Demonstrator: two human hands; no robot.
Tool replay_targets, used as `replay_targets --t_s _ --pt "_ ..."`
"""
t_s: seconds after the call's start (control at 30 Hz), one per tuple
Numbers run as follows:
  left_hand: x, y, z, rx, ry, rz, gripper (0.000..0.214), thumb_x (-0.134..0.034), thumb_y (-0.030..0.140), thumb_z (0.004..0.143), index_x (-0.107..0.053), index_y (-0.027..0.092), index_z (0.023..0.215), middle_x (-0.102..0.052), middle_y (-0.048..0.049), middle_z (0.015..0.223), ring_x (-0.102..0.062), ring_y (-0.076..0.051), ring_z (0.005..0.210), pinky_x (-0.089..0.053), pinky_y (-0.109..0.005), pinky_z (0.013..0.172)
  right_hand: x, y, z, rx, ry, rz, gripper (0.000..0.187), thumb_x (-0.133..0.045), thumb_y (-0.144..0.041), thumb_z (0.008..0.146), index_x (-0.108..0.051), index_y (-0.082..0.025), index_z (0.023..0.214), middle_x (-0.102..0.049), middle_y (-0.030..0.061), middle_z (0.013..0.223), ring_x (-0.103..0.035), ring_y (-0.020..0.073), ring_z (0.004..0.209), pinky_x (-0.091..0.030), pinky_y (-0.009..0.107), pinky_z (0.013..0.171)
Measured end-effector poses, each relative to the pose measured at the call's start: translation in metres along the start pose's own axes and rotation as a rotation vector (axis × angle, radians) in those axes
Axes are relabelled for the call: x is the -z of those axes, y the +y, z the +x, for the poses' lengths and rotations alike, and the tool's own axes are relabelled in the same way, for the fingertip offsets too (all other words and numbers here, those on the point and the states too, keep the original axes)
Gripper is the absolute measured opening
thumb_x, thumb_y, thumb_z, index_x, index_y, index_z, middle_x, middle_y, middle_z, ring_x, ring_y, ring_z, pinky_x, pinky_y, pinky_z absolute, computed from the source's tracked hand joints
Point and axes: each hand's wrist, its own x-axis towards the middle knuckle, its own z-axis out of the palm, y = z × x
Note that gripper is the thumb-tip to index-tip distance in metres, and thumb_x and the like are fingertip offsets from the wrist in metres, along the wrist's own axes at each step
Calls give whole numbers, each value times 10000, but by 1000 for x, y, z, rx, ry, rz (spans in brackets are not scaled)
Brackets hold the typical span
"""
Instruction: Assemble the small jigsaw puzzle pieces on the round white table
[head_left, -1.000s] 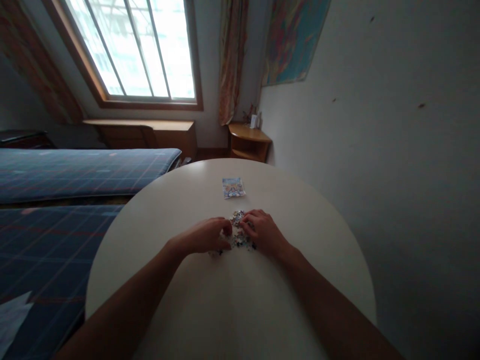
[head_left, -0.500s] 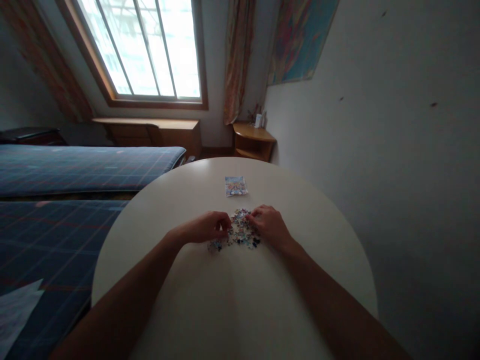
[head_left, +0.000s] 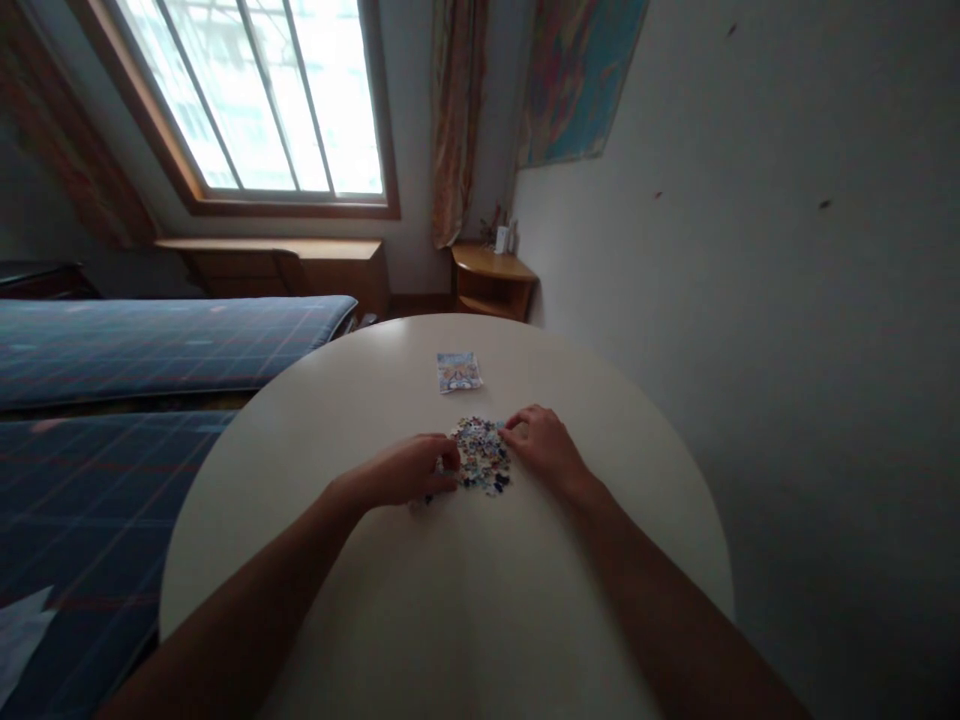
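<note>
A heap of small multicoloured jigsaw puzzle pieces (head_left: 480, 458) lies on the round white table (head_left: 465, 590). At the heap's left edge is my left hand (head_left: 411, 468), its fingers curled and the thumb near the index finger; whatever they may hold is too small to make out. A few loose pieces show beneath that hand, partly hidden by it. My right hand (head_left: 546, 445) rests at the heap's upper right, thumb and forefinger pinched on what looks like a pale bluish puzzle piece. Beyond the heap lies a flat printed picture packet (head_left: 458, 372).
Left of the table are beds with blue plaid mattresses (head_left: 150, 345), and a sheet of paper (head_left: 22, 635) lies on the nearer one. A wooden corner shelf (head_left: 495, 262) stands behind the table. The white wall (head_left: 750, 350) runs along the right.
My right hand has shifted from over the heap to its upper right edge. The left hand has come slightly lower, covering more of the loose pieces. The whole view has swung a little right.
</note>
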Motion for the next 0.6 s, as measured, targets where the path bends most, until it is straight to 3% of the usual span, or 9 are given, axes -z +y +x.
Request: replay_targets --t_s 0.2,0.3,0.47,0.6 --pt "7 6 1 53 -7 -59 92 -610 242 813 -667 186 859 -674 -5 762 -593 -143 675 -417 -237 635 -5 -14 -8 295 -86 117 99 -756 -272 804 -773 -258 901 -680 64 1085 -564 231 1077 -416 395 985" --pt "11 2 3 96 98 -50 135 -584 279 850 -684 197 889 -705 -16 818 -621 -148 711 -440 -242 664 -9 -12 -10 307 -108 102 124 -751 -259 811 -776 -282 930 -682 55 1106 -558 238 1097 -414 416 996" --pt "14 -13 5 289 278 186 153 -572 218 858 -718 233 897 -720 -26 917 -642 -169 777 -442 -260 690 -8 -7 -9 281 -89 64 129 -737 -243 819 -778 -264 939 -679 69 1142 -563 245 1093 -424 432 993" --pt "12 -21 5 338 278 260 151 -598 203 851 -738 254 878 -720 -13 987 -653 -171 797 -446 -264 694 -5 -10 -9 294 -130 69 115 -742 -307 827 -779 -274 931 -672 67 1172 -551 256 1132 -412 448 1009"
